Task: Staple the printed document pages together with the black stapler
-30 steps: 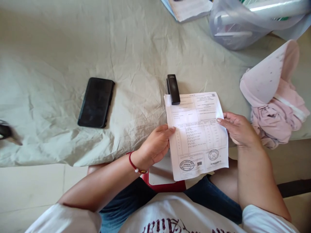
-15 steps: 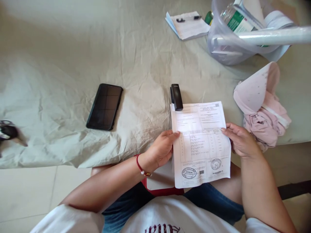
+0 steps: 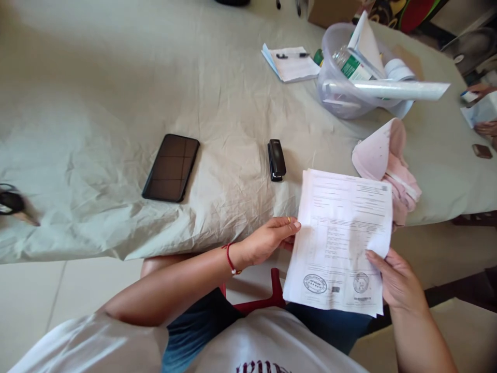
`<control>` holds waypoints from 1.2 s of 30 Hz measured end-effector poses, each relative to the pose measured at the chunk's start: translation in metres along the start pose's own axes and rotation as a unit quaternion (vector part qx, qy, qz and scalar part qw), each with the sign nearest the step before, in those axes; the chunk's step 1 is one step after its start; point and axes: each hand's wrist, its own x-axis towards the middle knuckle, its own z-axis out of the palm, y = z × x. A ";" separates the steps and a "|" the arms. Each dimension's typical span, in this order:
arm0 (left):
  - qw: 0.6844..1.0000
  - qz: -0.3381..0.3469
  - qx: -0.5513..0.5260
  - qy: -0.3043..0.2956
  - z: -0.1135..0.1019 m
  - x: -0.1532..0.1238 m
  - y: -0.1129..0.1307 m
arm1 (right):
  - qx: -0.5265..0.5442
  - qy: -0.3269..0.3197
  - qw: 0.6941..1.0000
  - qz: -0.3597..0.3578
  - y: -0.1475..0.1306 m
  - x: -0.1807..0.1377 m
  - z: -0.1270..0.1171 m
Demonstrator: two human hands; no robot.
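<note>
I hold a stack of printed papers [image 3: 341,238] with round stamps near the bottom, lifted above my lap at the table's front edge. My left hand [image 3: 272,237], with a red bracelet on the wrist, pinches the stack's left edge. My right hand [image 3: 394,280] grips its lower right corner. A black stapler [image 3: 276,159] lies on the cloth just beyond the papers, apart from them. A red folder [image 3: 267,298] shows on my lap under the stack.
A black phone [image 3: 171,167] lies left of the stapler on the wrinkled pale tablecloth [image 3: 116,103]. Pink cloth [image 3: 388,160], a plastic tub of papers [image 3: 349,83] and a notepad with pen [image 3: 292,61] are at right and back. Scissors [image 3: 10,202] lie far left. Another person's hands [image 3: 483,111] appear far right.
The papers have come off the table and away from the stapler, shifting right and toward me. My right hand slid down to the lower corner. The view has tilted up.
</note>
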 end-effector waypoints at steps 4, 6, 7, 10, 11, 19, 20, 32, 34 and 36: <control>0.995 0.036 0.082 -0.053 -0.005 -0.004 0.011 | 0.024 0.047 0.995 -0.088 0.009 0.002 -0.011; 0.989 0.082 0.122 -0.029 -0.012 -0.002 0.019 | 0.049 0.041 0.990 -0.123 0.012 0.013 0.000; 0.985 0.111 0.130 -0.012 -0.016 0.000 0.024 | 0.061 0.027 0.989 -0.135 0.012 0.020 0.010; 0.975 0.172 0.113 0.089 -0.030 0.005 0.036 | 0.083 -0.019 0.984 -0.155 0.004 0.046 0.049; 0.968 0.189 0.104 0.128 -0.034 0.006 0.040 | 0.081 -0.025 0.983 -0.164 0.000 0.056 0.063; 0.948 0.236 0.049 0.206 -0.058 0.001 0.064 | 0.063 -0.055 0.973 -0.216 -0.017 0.109 0.140; 0.952 0.224 0.038 0.207 -0.061 0.000 0.065 | 0.050 -0.056 0.975 -0.212 -0.016 0.113 0.142; 0.935 0.237 0.039 0.262 -0.065 -0.001 0.066 | 0.070 0.130 0.959 -0.241 -0.006 0.134 0.064; 0.927 0.248 0.042 0.280 -0.064 -0.002 0.068 | 0.089 0.171 0.947 -0.257 -0.013 0.137 0.050; 0.917 0.261 0.050 0.299 -0.066 -0.004 0.072 | 0.089 0.185 0.942 -0.265 -0.020 0.142 0.041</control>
